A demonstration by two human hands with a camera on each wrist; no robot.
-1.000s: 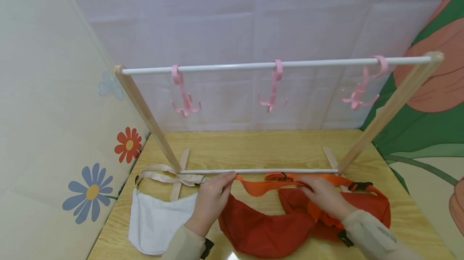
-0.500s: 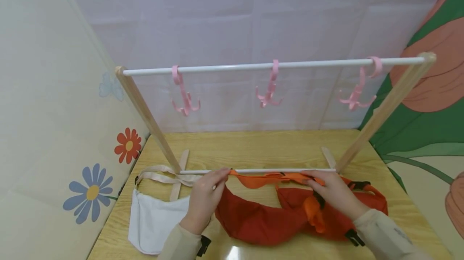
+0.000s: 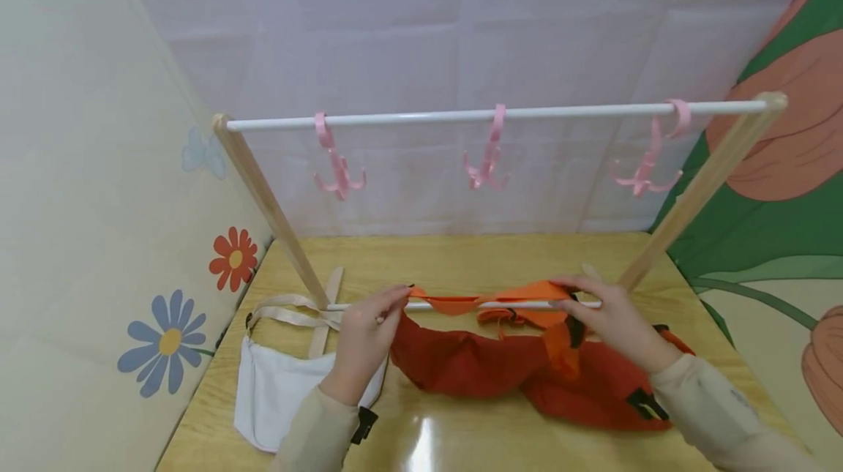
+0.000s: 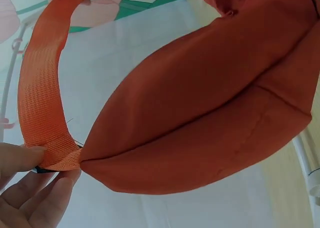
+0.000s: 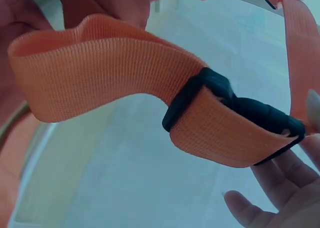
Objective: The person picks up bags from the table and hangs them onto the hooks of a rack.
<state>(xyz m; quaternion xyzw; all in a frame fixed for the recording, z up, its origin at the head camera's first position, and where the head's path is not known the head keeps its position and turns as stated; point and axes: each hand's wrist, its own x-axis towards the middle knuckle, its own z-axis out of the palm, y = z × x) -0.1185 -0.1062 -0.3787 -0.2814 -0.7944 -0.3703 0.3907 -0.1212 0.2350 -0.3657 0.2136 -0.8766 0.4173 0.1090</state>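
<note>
A red waist bag (image 3: 454,362) hangs slightly raised over the table, its orange strap (image 3: 461,302) stretched between both hands. My left hand (image 3: 365,333) pinches the strap's end beside the bag's tip, as the left wrist view shows the thumb and fingers (image 4: 55,188) on the webbing. My right hand (image 3: 615,322) holds the strap's other part near a black buckle (image 5: 260,115), from which a loop of orange webbing (image 5: 110,70) dangles. A second red bag (image 3: 609,391) lies under and beside my right hand, partly hidden, with its own orange strap (image 3: 516,317) behind.
A white bag (image 3: 276,388) with a beige strap lies at the left. Behind stands a wooden rack with a white top bar (image 3: 421,118); pink hooks (image 3: 339,172) hang from it. Its lower bar (image 3: 579,304) runs close behind the hands.
Both hands have lifted the strap away from the table, raising the red bag with it. My right hand has moved right along the strap, then up; the strap now spans wider.
</note>
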